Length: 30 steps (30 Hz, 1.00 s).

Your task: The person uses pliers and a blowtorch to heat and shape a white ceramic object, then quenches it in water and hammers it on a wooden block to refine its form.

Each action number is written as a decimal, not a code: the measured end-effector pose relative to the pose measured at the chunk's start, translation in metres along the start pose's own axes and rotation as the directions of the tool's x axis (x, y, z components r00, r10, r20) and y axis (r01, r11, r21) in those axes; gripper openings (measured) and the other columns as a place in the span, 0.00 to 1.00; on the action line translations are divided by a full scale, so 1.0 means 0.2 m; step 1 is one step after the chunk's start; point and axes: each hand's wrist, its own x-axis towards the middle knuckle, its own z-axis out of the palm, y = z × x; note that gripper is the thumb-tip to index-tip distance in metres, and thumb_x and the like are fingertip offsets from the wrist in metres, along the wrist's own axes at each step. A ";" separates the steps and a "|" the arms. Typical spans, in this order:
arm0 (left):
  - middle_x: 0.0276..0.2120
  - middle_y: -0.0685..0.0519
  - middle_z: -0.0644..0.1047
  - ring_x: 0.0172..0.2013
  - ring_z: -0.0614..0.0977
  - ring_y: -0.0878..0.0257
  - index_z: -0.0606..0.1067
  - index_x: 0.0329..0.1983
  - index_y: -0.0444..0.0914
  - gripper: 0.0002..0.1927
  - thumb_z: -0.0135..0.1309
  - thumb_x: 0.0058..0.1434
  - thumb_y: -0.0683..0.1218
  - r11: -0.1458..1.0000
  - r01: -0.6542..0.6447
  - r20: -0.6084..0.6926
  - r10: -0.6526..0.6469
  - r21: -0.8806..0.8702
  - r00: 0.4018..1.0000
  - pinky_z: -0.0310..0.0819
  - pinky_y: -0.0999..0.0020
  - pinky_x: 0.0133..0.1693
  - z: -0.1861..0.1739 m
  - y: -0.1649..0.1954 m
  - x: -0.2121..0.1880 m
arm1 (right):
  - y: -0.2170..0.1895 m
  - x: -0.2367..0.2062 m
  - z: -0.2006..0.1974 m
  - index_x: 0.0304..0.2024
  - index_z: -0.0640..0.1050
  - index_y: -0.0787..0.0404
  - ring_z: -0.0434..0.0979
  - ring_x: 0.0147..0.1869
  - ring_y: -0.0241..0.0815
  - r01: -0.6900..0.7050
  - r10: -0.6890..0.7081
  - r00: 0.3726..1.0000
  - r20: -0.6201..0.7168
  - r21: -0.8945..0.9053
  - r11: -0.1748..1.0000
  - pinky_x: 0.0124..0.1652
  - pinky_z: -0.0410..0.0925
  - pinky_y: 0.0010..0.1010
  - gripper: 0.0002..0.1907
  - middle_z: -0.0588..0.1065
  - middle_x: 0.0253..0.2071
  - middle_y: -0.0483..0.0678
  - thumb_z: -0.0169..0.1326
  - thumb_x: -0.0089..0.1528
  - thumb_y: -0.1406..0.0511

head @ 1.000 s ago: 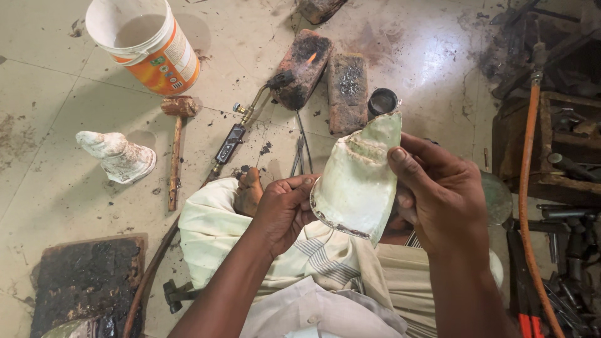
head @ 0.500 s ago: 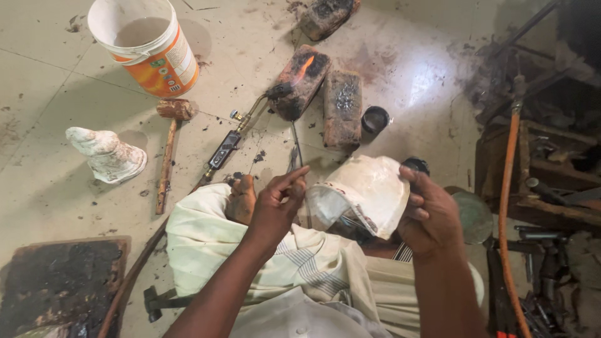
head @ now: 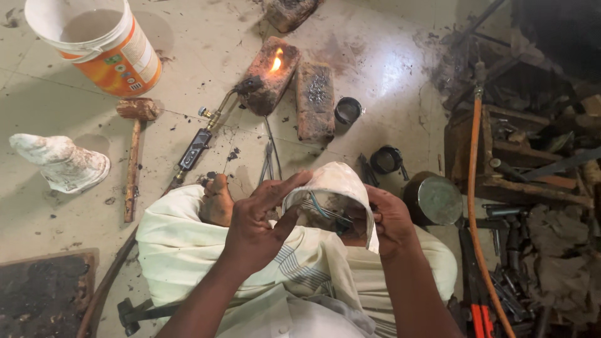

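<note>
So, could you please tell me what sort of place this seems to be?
Probably a small metalworking workshop on a floor: a gas torch lies by a burning brick, a hammer beside it, and metal tools are piled at the right.

Left hand [head: 253, 228] was raised, fingers spread and extended. Right hand [head: 388, 222] was curled, fingers bent in a grip.

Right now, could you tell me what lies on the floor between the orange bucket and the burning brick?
In the head view, only bare, soot-flecked floor lies between the bucket and the brick; the torch and mallet lie nearer the person.
</note>
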 end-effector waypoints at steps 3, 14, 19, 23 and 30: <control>0.58 0.54 0.82 0.56 0.83 0.61 0.71 0.69 0.44 0.29 0.59 0.64 0.38 0.991 -0.129 -0.021 0.129 0.039 0.991 0.76 0.67 0.57 -0.01 0.04 -0.03 | 0.00 0.01 0.06 0.54 0.77 0.72 0.74 0.22 0.28 0.057 -0.080 0.988 -0.134 -0.165 0.985 0.23 0.72 0.21 0.16 0.79 0.33 0.51 0.50 0.68 0.67; 0.57 0.54 0.83 0.59 0.80 0.59 0.62 0.76 0.41 0.39 0.62 0.63 0.42 0.978 -0.198 0.000 0.198 -0.063 0.980 0.78 0.63 0.61 -0.03 0.10 -0.10 | 0.04 0.02 0.18 0.55 0.77 0.72 0.84 0.45 0.46 0.120 -0.149 0.976 -0.156 -0.182 0.976 0.45 0.78 0.37 0.16 0.81 0.49 0.58 0.51 0.66 0.70; 0.58 0.54 0.83 0.57 0.82 0.60 0.59 0.76 0.42 0.43 0.66 0.60 0.49 0.990 -0.138 0.009 0.138 0.004 0.990 0.77 0.67 0.51 -0.04 0.08 -0.14 | 0.05 0.03 0.22 0.55 0.78 0.70 0.84 0.43 0.45 0.139 -0.163 0.981 -0.109 -0.201 0.970 0.41 0.78 0.38 0.15 0.81 0.47 0.58 0.52 0.68 0.68; 0.66 0.47 0.73 0.62 0.75 0.58 0.57 0.76 0.36 0.47 0.64 0.61 0.59 0.958 -0.136 -0.017 0.136 -0.251 0.990 0.70 0.61 0.60 -0.05 0.01 -0.16 | 0.05 0.04 0.24 0.55 0.77 0.70 0.83 0.43 0.42 0.244 -0.255 0.967 -0.023 -0.211 0.947 0.42 0.78 0.33 0.14 0.81 0.46 0.54 0.51 0.70 0.68; 0.57 0.46 0.78 0.52 0.75 0.66 0.67 0.71 0.29 0.45 0.37 0.71 0.71 0.371 0.548 0.400 -0.406 -0.750 0.822 0.64 0.72 0.50 -0.04 -0.24 -0.06 | 0.12 0.08 0.27 0.56 0.78 0.70 0.81 0.43 0.37 0.349 -0.333 0.937 0.107 -0.351 0.869 0.43 0.76 0.30 0.15 0.81 0.46 0.51 0.50 0.72 0.66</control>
